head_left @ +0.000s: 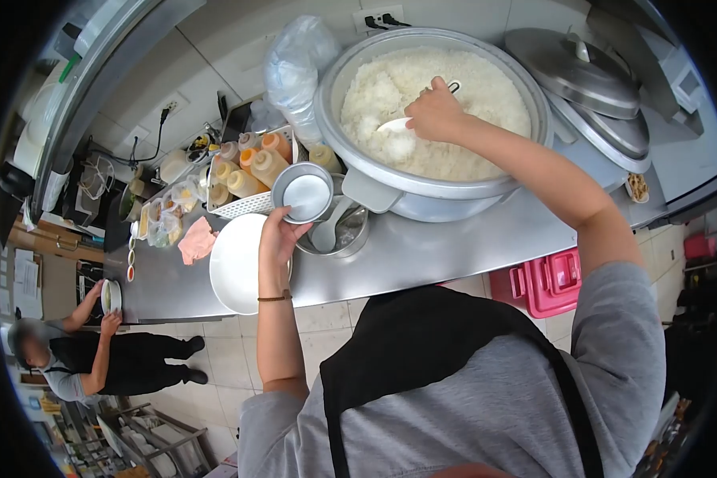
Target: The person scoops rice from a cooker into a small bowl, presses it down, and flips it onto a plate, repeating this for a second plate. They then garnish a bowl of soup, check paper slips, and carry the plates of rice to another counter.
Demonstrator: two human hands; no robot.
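My right hand (436, 111) is closed round the handle of a white rice scoop (393, 125), whose blade rests in the cooked rice (486, 95) filling a big metal pot (324, 99). Down and left of the pot, my left hand (277, 239) holds a small round metal bowl (306, 197) by its rim, tilted so its inside faces up. Beneath that wrist lies a large white plate (235, 263). Close beside the small bowl stands a metal container (350, 239) with a grey ladle (324, 236) in it.
Sauce bottles (247, 183) stand in a white basket left of the pot, near a pink cloth (197, 240) and a plastic bag (295, 68). Metal lids (573, 72) lie at right. A pink bin (551, 285) is below the counter. A co-worker (95, 350) holds a bowl at far left.
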